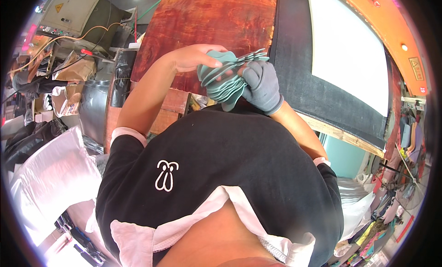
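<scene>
Head view: a bare left hand [195, 57] and a grey-gloved right hand [262, 83] are both closing around a fanned stack of teal cut pieces [225, 80] above a reddish wooden table [207, 18], best kept pinched firmly so none slip.

We are wearing a black shirt [230, 161] with white cuffs and a small white emblem [166, 175]; right hand [262, 83] is wearing a grey glove, left hand [195, 57] bare.

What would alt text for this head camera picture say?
Seen from above, a person in a black shirt holds a fanned stack of teal-green flat cut pieces between a bare left hand and a grey-gloved right hand, over a reddish-brown wooden board.
</scene>
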A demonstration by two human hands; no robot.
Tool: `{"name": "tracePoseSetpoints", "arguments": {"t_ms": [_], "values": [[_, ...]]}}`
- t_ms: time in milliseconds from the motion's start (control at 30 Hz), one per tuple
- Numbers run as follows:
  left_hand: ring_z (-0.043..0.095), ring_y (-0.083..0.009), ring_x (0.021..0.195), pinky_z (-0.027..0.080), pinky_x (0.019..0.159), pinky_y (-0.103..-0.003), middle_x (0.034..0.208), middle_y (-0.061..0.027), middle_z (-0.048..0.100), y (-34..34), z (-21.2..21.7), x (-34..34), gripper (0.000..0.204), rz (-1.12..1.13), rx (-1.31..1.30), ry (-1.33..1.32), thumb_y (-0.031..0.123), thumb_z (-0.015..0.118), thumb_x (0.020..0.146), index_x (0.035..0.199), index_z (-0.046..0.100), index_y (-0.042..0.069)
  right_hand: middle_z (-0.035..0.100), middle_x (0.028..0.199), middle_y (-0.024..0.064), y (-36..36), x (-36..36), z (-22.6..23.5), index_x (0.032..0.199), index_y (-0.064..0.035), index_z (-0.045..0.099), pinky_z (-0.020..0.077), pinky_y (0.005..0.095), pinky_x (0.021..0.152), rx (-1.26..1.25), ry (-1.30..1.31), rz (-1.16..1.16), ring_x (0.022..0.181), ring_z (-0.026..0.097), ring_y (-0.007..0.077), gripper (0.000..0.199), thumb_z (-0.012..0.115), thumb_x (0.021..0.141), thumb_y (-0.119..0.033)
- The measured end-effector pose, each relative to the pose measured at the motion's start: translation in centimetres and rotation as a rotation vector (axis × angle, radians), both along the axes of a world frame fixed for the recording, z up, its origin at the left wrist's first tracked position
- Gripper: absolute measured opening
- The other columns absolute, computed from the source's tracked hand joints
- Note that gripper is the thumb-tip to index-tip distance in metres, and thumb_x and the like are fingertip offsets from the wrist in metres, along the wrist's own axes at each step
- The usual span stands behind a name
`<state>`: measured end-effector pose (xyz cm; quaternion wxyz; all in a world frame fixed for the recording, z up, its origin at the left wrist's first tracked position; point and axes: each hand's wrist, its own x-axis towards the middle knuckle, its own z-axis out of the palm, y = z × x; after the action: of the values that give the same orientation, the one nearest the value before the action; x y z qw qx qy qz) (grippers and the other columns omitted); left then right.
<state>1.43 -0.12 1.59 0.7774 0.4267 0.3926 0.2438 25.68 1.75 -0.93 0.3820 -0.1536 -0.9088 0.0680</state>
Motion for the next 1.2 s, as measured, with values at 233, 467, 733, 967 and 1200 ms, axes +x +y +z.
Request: {"name": "tracePoseSetpoints", "arguments": {"t_ms": [233, 467, 733, 967, 1200], "values": [[0.058, -0.0168, 0.098, 0.046, 0.085, -0.031, 0.112, -0.0077, 0.057, 0.4, 0.5, 0.4, 0.055, -0.047, 0.191, 0.175, 0.019, 0.066, 0.077, 0.126, 0.046, 0.002, 0.059, 0.085, 0.0095, 0.4, -0.7, 0.0, 0.094, -0.0051, 0.057, 0.0445, 0.0388, 0.067, -0.025, -0.007, 0.005, 0.076, 0.056, 0.0294, 0.037, 0.068, 0.060, -0.013], [0.055, -0.0178, 0.098, 0.044, 0.083, -0.031, 0.106, -0.0077, 0.059, 1.2, 3.1, 1.0, 0.043, -0.180, 0.480, 0.674, 0.018, 0.058, 0.083, 0.124, 0.049, 0.006, 0.058, 0.083, 0.0073, 0.3, -1.0, 0.3, 0.094, -0.0071, 0.058, 0.0424, 0.0388, 0.067, -0.034, -0.062, -0.092, 0.074, 0.054, 0.0288, 0.036, 0.069, 0.062, -0.021], [0.052, -0.0148, 0.082, 0.043, 0.075, -0.031, 0.087, -0.0049, 0.056, 0.4, 4.6, 3.1, 0.045, -0.118, 0.639, 0.751, 0.010, 0.066, 0.077, 0.119, 0.050, 0.009, 0.059, 0.084, 0.0099, 0.3, -1.2, 0.4, 0.092, -0.0062, 0.059, 0.0431, 0.0404, 0.066, -0.045, -0.064, -0.113, 0.074, 0.055, 0.0298, 0.037, 0.067, 0.058, -0.017], [0.045, -0.0106, 0.075, 0.039, 0.072, -0.027, 0.079, 0.0005, 0.048, 1.6, 4.5, 2.3, 0.044, -0.168, 0.560, 0.632, 0.009, 0.063, 0.077, 0.119, 0.050, 0.007, 0.060, 0.087, 0.0093, 0.3, -1.0, 0.0, 0.093, -0.0067, 0.059, 0.0439, 0.0400, 0.066, -0.024, -0.036, -0.103, 0.075, 0.056, 0.0293, 0.038, 0.068, 0.057, -0.016], [0.058, -0.0195, 0.087, 0.044, 0.076, -0.032, 0.092, -0.0085, 0.062, 1.7, 4.3, 3.6, 0.038, -0.187, 0.725, 0.882, 0.006, 0.056, 0.079, 0.117, 0.051, 0.010, 0.058, 0.085, 0.0065, 0.3, -0.9, -0.2, 0.092, -0.0088, 0.058, 0.0421, 0.0386, 0.067, -0.036, -0.013, -0.085, 0.074, 0.054, 0.0285, 0.034, 0.069, 0.062, -0.019]]}}
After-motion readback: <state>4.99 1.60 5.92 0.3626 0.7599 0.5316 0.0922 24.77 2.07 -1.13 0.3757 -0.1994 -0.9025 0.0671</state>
